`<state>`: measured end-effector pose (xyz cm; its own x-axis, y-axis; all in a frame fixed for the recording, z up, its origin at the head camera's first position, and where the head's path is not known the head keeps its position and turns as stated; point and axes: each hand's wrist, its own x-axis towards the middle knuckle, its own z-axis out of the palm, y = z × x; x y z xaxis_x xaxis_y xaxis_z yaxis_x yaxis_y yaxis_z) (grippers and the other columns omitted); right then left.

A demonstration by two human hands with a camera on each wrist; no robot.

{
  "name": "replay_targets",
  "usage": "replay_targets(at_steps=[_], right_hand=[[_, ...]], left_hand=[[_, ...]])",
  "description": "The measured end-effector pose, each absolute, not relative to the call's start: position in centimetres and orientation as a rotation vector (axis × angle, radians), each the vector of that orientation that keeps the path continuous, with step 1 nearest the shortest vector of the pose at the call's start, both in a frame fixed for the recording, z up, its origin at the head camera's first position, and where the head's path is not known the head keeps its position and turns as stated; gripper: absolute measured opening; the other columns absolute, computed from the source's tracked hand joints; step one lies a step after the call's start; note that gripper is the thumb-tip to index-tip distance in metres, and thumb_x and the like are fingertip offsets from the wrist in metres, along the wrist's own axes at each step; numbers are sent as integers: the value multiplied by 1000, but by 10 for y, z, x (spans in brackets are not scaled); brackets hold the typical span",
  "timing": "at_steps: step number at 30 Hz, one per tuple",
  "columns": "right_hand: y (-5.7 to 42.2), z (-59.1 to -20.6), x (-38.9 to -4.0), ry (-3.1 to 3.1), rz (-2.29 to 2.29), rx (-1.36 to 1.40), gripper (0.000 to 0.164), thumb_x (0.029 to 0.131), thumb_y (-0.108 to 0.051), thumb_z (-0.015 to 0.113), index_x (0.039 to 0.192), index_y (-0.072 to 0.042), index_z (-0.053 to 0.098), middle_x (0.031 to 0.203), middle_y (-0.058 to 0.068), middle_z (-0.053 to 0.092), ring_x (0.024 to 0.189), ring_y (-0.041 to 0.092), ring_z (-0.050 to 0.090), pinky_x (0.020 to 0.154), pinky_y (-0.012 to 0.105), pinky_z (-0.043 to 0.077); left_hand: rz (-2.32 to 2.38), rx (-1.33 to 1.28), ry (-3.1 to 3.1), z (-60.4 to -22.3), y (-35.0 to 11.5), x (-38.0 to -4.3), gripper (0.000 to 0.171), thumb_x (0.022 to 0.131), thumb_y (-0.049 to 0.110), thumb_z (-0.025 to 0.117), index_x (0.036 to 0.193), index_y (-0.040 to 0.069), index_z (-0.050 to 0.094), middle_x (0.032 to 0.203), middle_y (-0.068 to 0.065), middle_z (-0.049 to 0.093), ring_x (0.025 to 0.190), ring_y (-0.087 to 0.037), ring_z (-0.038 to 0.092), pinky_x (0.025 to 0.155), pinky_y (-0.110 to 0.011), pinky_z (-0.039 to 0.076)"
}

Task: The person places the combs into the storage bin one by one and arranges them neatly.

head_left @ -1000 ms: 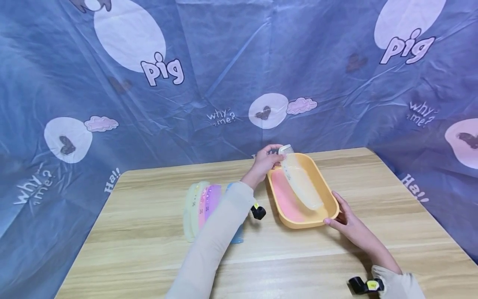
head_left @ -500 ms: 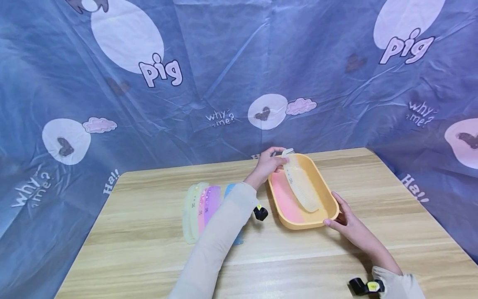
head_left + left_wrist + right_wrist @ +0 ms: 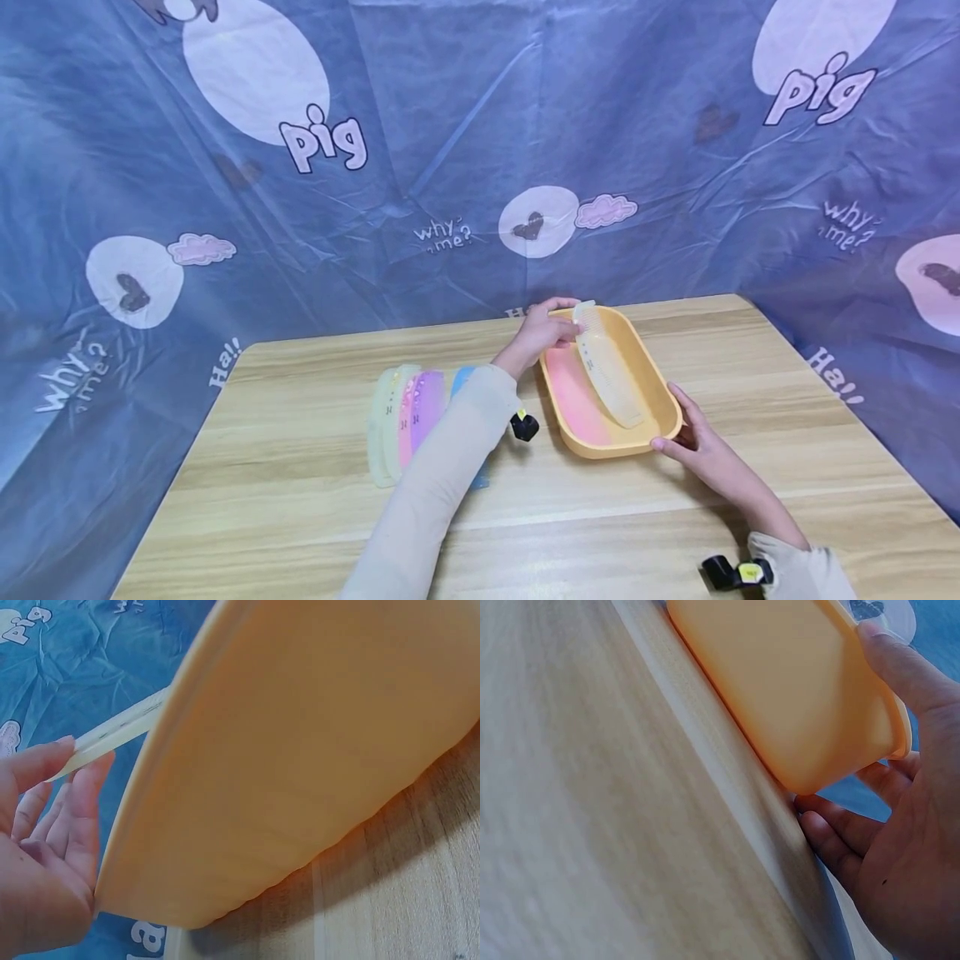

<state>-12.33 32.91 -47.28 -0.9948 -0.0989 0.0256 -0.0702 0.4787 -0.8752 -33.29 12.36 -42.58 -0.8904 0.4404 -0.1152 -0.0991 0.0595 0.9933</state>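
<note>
My left hand [image 3: 543, 329] pinches one end of a pale yellow translucent comb [image 3: 613, 387] between thumb and fingers. The comb slants down into a yellow-orange plastic basin [image 3: 600, 452], its far end low inside; whether it touches the bottom I cannot tell. A pink comb [image 3: 573, 398] lies in the basin along the left side. At the near right corner, my right hand [image 3: 697, 437] grips the basin rim, thumb on top and fingers beneath. In the left wrist view the basin wall [image 3: 247, 787] hides most of the held comb [image 3: 112, 739].
Left of the basin, several combs lie fanned on the wooden table [image 3: 300, 517]: pale green [image 3: 384, 433], pink [image 3: 406, 425], purple [image 3: 427, 404] and blue [image 3: 481, 479]. My left sleeve [image 3: 427, 492] covers part of them. A blue printed cloth [image 3: 450, 150] hangs behind the table.
My left hand has shifted slightly right and toward me, and the pale yellow comb has come down lower into the basin. My right hand stays on the rim.
</note>
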Motion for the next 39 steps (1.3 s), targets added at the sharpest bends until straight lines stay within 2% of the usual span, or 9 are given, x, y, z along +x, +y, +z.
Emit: replay_targets(at_steps=[4, 10, 12, 19, 26, 33, 39], right_hand=[[329, -473, -123, 2674, -1581, -158, 87, 89, -17, 60, 149, -17, -3, 143, 35, 23, 106, -23, 35, 81, 1, 35], [329, -471, -123, 2680, -1557, -139, 87, 89, -19, 60, 149, -19, -3, 143, 35, 23, 105, -23, 36, 81, 1, 35], [329, -471, -123, 2688, -1547, -130, 87, 89, -20, 61, 149, -18, -3, 143, 34, 24, 105, -22, 36, 81, 1, 35], [329, -472, -123, 2670, -1566, -156, 87, 89, -18, 60, 149, -21, -4, 143, 35, 23, 106, -22, 35, 82, 1, 35], [330, -472, -123, 2681, -1567, -161, 87, 90, -17, 59, 149, -18, -4, 142, 37, 24, 106, -22, 36, 81, 1, 35], [331, -473, -123, 2679, -1580, -179, 87, 89, -15, 60, 149, -17, -3, 143, 36, 22, 106, -22, 35, 81, 1, 35], [332, -473, -122, 2679, -1578, -168, 87, 89, -16, 60, 149, -20, -4, 142, 37, 24, 106, -22, 36, 81, 1, 34]], left_hand=[[1836, 349, 1952, -425, 122, -332, 48, 77, -2, 69, 118, 21, 59, 86, -6, 69, 69, -11, 63, 65, -26, 53], [1782, 389, 1963, -421, 120, -329, 59, 75, -10, 66, 126, 16, 52, 95, -13, 66, 71, -12, 61, 81, -42, 53], [1767, 427, 1990, -422, 121, -329, 60, 75, -11, 65, 127, 14, 51, 98, -16, 66, 71, -13, 61, 83, -45, 52], [1667, 517, 2110, -426, 123, -331, 61, 73, -9, 68, 127, 13, 50, 97, -17, 66, 68, -11, 58, 73, -42, 53], [1476, 598, 2290, -426, 125, -331, 59, 73, 4, 74, 126, 18, 53, 89, -6, 68, 76, -11, 61, 59, -25, 48], [1281, 645, 2466, -426, 126, -330, 60, 72, 14, 77, 126, 27, 53, 83, 4, 68, 74, -7, 62, 67, -21, 46], [1168, 668, 2513, -424, 128, -329, 62, 72, 17, 77, 127, 30, 52, 77, 8, 67, 69, -6, 62, 65, -23, 45]])
